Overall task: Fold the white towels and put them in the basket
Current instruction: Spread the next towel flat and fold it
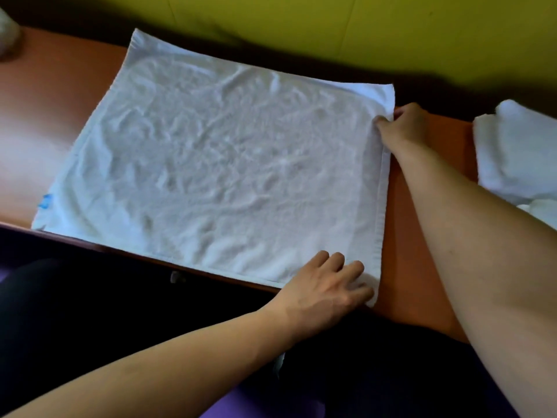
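I see one white towel [217, 164] spread flat on the orange-brown worktop [60, 95]. It covers most of the middle of the surface, and its near edge lies along the front edge of the worktop. The cloth is wrinkled, and a small blue tag [45, 201] shows at its near left corner.

My left hand [327, 289] lies on the near right corner of the towel. The fingers are spread and almost straight, and they press the cloth down; this grip is released, it does not hold anything. My right hand [404, 125] is at the far right edge of the towel. Its thumb and fingers pinch the hem there, so this grip is grasping the towel. The right forearm crosses the bare strip of worktop just beside the right edge of the towel.

To the right, near the edge of the view, a pile of white cloth [518, 155] lies on the worktop, apart from the flat towel. I think these are other towels, but I cannot tell if they are folded. At the far left corner there is a pale blurred object [7, 31], which I cannot identify. Behind the worktop stands a yellow-green wall [331, 22]. I cannot find the basket in this view.
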Demonstrator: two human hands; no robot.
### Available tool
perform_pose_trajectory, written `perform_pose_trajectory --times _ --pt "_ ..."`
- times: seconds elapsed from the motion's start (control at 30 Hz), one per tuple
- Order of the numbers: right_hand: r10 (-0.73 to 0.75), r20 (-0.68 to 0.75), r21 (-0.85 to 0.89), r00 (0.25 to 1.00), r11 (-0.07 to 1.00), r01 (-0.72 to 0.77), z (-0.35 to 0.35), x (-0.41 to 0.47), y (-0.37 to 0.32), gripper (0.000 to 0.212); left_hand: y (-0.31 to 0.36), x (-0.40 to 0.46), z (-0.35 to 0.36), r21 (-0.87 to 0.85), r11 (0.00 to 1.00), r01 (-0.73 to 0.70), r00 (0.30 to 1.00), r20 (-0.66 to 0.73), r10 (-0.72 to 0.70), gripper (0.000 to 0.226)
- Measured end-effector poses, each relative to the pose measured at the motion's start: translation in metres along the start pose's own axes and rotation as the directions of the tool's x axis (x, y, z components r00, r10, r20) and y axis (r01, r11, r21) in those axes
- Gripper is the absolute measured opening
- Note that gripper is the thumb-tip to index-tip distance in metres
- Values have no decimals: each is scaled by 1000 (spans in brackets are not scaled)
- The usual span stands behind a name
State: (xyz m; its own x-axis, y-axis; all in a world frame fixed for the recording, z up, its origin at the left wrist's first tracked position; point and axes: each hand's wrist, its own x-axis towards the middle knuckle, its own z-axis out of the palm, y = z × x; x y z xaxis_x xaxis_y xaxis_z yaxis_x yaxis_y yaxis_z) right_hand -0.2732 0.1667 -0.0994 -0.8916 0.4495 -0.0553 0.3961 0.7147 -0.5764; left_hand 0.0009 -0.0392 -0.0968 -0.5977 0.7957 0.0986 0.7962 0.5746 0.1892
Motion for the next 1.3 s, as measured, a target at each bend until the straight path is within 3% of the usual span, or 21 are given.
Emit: perform_pose_trajectory --times 0.1,0.17,0.2,0.3,0.5,0.67,0.8,1.0,1.2,1.3 --pt "2 -37 81 999 997 1 4 7 -4 33 6 1 -4 -51 997 60 998 -29 -62 20" --pt "-12 -19 139 1000 990 15 4 11 -6 13 6 5 -10 -189 962 195 977 -45 -207 22" --pt "-18 3 162 1000 987 17 3 12 -6 5 5 7 -14 -297 914 277 954 -25 -298 20" --pt "47 -1 296 999 954 -44 -10 9 -6 8 7 5 -25 -570 697 434 864 46 -501 30" --pt "115 -107 423 988 904 -59 -67 -14 -1 27 33 -7 -55 -724 573 385 820 -16 -572 14" --pt "189 -95 546 977 831 -108 -109 -29 -10 30 52 -23 -88 -872 391 296 788 -9 -616 11" --pt "142 -80 624 987 779 -61 -107 -43 -42 32 41 -54 -103 -900 328 288 677 -51 -734 14" --pt "69 -20 661 997 749 -39 -60 -64 -127 27 -11 -118 -114 -923 192 333 518 8 -855 5" --pt "-51 7 653 999 757 34 -1 -76 -219 5 -60 -162 -125 -944 138 298 381 -15 -925 8" --pt "-103 16 623 995 779 70 33 -80 -260 12 -84 -182 -126 -943 114 313 324 -6 -946 9"
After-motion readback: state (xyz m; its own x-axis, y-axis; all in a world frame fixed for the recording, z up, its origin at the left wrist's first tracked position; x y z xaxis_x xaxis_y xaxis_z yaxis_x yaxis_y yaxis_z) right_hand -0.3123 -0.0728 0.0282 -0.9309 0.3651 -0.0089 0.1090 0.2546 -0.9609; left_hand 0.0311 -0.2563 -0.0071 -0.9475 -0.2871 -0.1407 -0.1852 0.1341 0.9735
